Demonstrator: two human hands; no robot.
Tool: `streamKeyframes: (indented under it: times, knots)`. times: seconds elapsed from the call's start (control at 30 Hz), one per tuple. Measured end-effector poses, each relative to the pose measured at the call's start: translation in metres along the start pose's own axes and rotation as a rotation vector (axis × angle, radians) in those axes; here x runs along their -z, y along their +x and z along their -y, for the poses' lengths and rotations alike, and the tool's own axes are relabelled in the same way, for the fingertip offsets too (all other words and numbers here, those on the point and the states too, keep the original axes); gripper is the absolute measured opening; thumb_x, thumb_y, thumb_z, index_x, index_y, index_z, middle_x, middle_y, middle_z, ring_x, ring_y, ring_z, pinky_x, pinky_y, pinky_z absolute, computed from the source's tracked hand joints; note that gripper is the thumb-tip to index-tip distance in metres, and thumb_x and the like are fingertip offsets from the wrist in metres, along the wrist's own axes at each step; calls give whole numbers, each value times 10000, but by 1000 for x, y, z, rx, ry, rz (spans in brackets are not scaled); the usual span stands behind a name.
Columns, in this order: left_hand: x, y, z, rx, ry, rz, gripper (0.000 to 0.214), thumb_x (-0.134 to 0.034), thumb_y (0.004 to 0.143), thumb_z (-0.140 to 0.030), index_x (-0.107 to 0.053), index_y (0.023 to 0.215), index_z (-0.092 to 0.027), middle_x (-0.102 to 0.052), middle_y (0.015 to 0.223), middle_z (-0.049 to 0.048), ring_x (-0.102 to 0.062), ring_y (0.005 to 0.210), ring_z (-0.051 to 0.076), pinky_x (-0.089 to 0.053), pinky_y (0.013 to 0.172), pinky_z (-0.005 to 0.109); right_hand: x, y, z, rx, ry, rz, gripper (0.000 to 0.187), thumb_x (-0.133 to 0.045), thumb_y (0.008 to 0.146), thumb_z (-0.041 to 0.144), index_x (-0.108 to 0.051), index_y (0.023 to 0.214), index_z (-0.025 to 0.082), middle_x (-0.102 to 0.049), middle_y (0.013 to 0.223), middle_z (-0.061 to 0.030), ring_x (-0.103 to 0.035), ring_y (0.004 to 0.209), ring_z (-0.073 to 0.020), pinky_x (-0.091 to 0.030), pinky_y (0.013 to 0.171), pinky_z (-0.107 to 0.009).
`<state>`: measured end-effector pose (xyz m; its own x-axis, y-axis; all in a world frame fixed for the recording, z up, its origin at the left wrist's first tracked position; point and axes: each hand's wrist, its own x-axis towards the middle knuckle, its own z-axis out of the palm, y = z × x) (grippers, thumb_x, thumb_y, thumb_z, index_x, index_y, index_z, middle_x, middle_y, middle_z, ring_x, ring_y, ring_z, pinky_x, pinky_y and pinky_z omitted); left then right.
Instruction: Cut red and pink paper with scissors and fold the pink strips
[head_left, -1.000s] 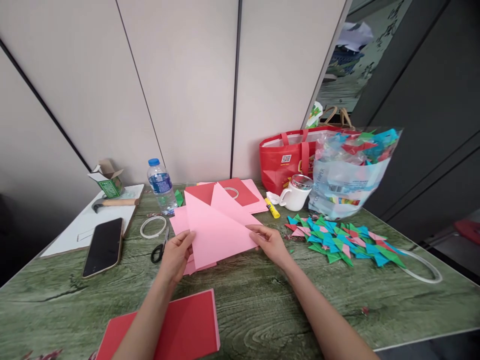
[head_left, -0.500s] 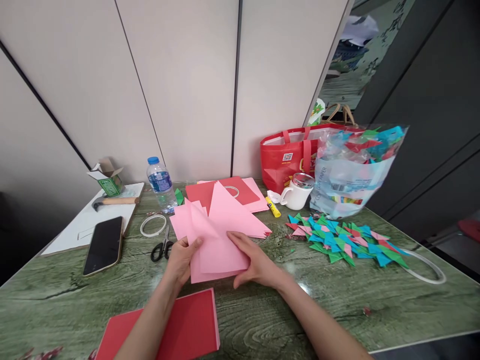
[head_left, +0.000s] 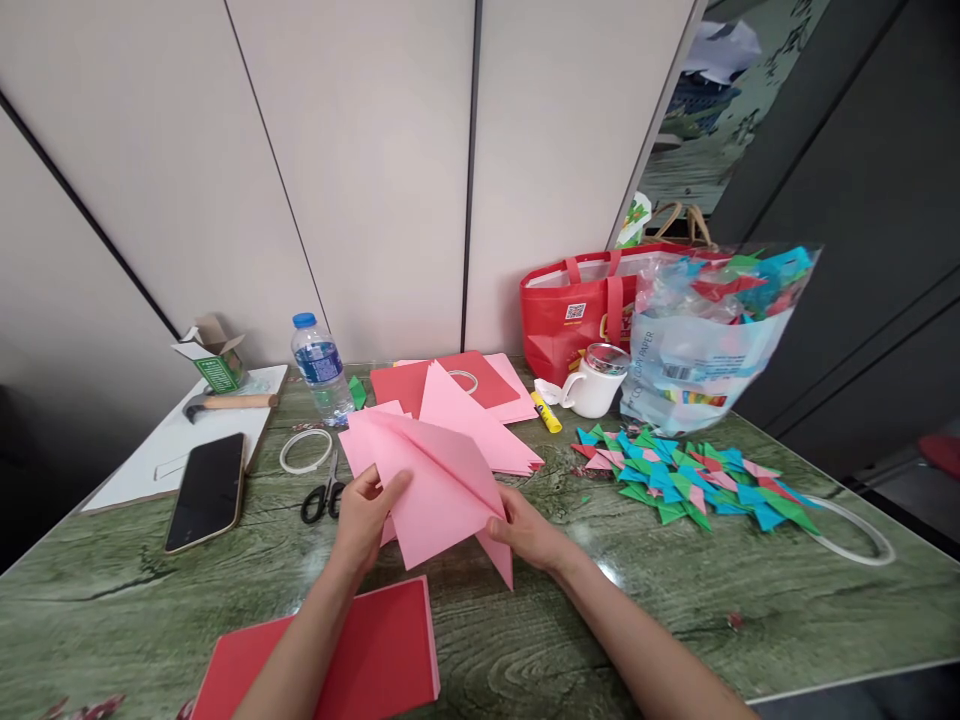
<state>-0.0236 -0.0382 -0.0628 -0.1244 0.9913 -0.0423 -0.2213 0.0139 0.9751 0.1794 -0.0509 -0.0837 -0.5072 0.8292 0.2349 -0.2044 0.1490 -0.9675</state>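
Both my hands hold one pink paper sheet (head_left: 442, 490) lifted a little above the green table (head_left: 525, 620). My left hand (head_left: 365, 520) pinches its left edge with thumb on top. My right hand (head_left: 529, 532) grips its right lower corner, which hangs folded down. Behind the sheet lies a stack of folded pink triangles (head_left: 480, 430) on pink and red sheets (head_left: 450, 385).
A red paper pad (head_left: 360, 660) lies near me. Scissors (head_left: 322, 495), a tape ring (head_left: 305, 451), a phone (head_left: 206, 490), a hammer (head_left: 225, 403), a small box (head_left: 214, 360) and a water bottle (head_left: 321, 367) sit left. A yellow glue stick (head_left: 545, 412), white mug (head_left: 592, 385), red bag (head_left: 577, 310), plastic bag (head_left: 697, 340) and folded coloured pieces (head_left: 682, 480) are right.
The pink sheet was pulled toward me off the stack and lifted. My right hand slid from its far right edge to its near right corner, which now hangs bent down.
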Motion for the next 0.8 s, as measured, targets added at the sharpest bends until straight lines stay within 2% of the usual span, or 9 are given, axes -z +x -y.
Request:
streamKeyframes:
  times: [0.1,0.17,0.27,0.37,0.47,0.63,0.8]
  knots:
    - [-2,-2,-6,88,-27,4,424,-760,561,-310,-592,922,-164,-675,775,35,-595,584,150,-474,541,242,1,1,5,-15,24,18,779,-627,649,597,-407,1315,257,-414,1371,-54,-392,1236,-264,-334,997,-382]
    - [-2,-3,-9,135,-35,18,469,-758,566,-283,-569,980,-170,-681,801,42,-603,573,147,-487,537,244,-1,2,9,-29,45,51,771,-653,652,555,-401,1317,258,-405,1378,-52,-357,1266,-246,-293,1029,-373]
    - [0,-5,-11,220,-84,118,503,-749,585,-251,-546,1039,-182,-689,810,45,-626,599,163,-504,547,257,-4,2,11,-47,37,53,681,-669,686,469,-436,1292,265,-453,1343,-38,-366,1263,-223,-276,1043,-362]
    - [5,-3,-12,297,-129,174,471,-750,594,-209,-552,1021,-189,-697,801,44,-642,617,175,-514,558,270,-4,1,3,-139,94,-54,505,-593,750,484,-550,1186,232,-594,1182,-53,-512,1130,-233,-393,954,-384]
    - [12,1,-12,354,-161,174,393,-744,611,-204,-577,966,-173,-704,779,60,-647,587,179,-517,547,281,1,0,-6,-231,182,-202,447,-567,755,518,-631,1047,186,-672,1018,-70,-628,918,-224,-484,827,-373]
    - [19,6,-14,386,-175,215,337,-738,621,-195,-617,932,-147,-715,798,94,-662,596,198,-523,566,296,15,-1,-2,-238,196,-321,412,-653,700,464,-635,997,180,-687,987,-69,-643,855,-209,-514,743,-330]
    - [21,5,-17,383,-151,277,336,-752,565,-127,-657,887,-137,-722,808,100,-669,627,212,-515,574,289,28,1,5,-335,306,-388,326,-681,681,411,-657,876,151,-718,809,-67,-661,645,-189,-519,610,-304]
